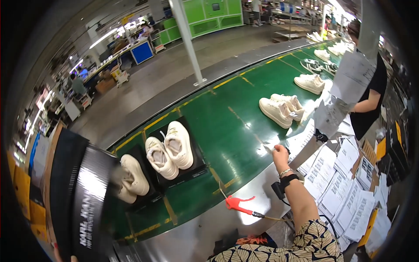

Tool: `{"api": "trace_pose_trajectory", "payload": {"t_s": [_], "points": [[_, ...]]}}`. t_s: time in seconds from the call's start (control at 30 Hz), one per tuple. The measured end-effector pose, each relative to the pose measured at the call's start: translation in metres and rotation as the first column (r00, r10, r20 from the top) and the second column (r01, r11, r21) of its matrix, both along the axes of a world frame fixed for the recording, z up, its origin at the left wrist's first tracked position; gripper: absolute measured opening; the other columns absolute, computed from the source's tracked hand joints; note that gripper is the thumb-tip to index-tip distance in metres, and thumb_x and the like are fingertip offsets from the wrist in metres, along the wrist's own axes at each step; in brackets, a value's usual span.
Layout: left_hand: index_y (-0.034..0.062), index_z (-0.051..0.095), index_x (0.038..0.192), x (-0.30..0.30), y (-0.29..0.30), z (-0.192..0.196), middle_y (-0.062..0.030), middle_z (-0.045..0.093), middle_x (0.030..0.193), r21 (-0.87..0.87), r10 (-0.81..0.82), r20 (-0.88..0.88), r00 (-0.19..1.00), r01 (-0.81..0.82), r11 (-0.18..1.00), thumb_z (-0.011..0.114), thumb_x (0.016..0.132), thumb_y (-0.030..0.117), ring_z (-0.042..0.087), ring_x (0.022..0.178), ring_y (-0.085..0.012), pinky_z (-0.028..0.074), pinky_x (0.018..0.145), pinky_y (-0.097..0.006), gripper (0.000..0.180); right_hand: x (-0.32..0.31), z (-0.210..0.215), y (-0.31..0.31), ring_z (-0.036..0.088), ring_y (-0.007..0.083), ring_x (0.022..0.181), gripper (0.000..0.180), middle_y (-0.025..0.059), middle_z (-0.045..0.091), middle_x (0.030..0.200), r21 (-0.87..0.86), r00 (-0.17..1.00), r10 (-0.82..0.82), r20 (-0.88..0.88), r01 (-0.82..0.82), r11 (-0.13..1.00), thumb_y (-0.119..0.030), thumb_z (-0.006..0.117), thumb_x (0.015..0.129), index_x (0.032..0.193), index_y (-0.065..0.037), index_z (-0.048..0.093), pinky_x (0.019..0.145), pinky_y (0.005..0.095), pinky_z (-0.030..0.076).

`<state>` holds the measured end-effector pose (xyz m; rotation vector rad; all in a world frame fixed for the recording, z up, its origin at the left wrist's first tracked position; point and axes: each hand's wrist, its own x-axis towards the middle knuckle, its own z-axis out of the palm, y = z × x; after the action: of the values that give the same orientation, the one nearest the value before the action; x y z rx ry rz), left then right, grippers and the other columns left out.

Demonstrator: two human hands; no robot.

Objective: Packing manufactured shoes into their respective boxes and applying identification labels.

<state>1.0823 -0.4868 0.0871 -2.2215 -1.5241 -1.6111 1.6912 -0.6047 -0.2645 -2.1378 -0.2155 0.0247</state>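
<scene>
My right hand reaches over the near side of the green conveyor belt, fingers pinched on a small whitish scrap whose kind is unclear. A bracelet and a black strap with a small device circle that wrist. At the lower left rim, only fingertips of my left hand show, at the bottom edge of a large black shoe box, blurred by motion. Beside the box, a cream sneaker pair sits partly hidden by it. Another cream sneaker pair rests on a black box lid.
A red air blow gun lies at the belt's near edge, its hose trailing right. Farther along stand more cream sneakers. Printed paper sheets cover the right side, by a metal post. A co-worker stands beyond.
</scene>
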Motion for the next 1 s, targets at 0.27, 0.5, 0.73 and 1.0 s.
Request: {"api": "trace_pose_trajectory", "payload": {"t_s": [0.27,0.5,0.73,1.0], "points": [[-0.0009,0.055,0.102,0.117,0.022,-0.015,-0.0083,0.057,0.096,-0.521,-0.213,-0.211,0.954,0.075,0.850,0.070,0.073,0.002,0.052,0.089,-0.0164,0.042,0.082,-0.028,0.033,0.049,-0.023,0.017,0.056,0.0304,0.093,0.037,0.0186,0.058,0.100,0.109,0.980,-0.145,-0.138,0.161,0.981,-0.013,0.057,0.071,0.105,0.001,0.056,0.083,0.0365,0.043],[-0.0016,0.035,0.130,0.169,0.034,-0.061,-0.0173,0.045,0.126,-0.752,-0.447,0.220,0.867,0.443,0.488,0.057,0.086,0.020,0.044,0.116,-0.0243,0.033,0.098,-0.033,0.054,0.115,-0.018,0.053,0.052,0.0327,0.102,0.061,0.0200,0.055,0.107,0.257,0.925,-0.274,-0.263,0.341,0.904,-0.020,0.060,0.070,0.123,0.001,0.041,0.091,0.0374,0.039],[-0.0018,0.034,0.131,0.184,0.028,-0.088,-0.0248,0.042,0.128,-0.801,-0.682,-0.374,0.628,0.151,0.579,0.059,0.082,0.024,0.042,0.117,-0.0390,0.034,0.097,-0.040,0.060,0.175,-0.020,0.058,0.044,0.0354,0.117,0.075,0.0252,0.040,0.131,0.357,0.878,-0.373,-0.300,0.465,0.810,-0.029,0.059,0.074,0.137,-0.008,0.024,0.095,0.0360,0.036],[-0.0019,0.039,0.129,0.192,0.039,-0.097,-0.0226,0.044,0.128,-0.772,-0.588,-0.330,0.738,0.148,0.619,0.057,0.084,0.024,0.042,0.119,-0.0363,0.031,0.100,-0.039,0.056,0.203,-0.007,0.038,0.046,0.0193,0.089,0.055,0.0052,0.050,0.110,0.539,0.869,-0.034,-0.494,0.336,0.772,-0.039,0.061,0.073,0.119,-0.011,0.048,0.069,0.0382,0.037]]}}
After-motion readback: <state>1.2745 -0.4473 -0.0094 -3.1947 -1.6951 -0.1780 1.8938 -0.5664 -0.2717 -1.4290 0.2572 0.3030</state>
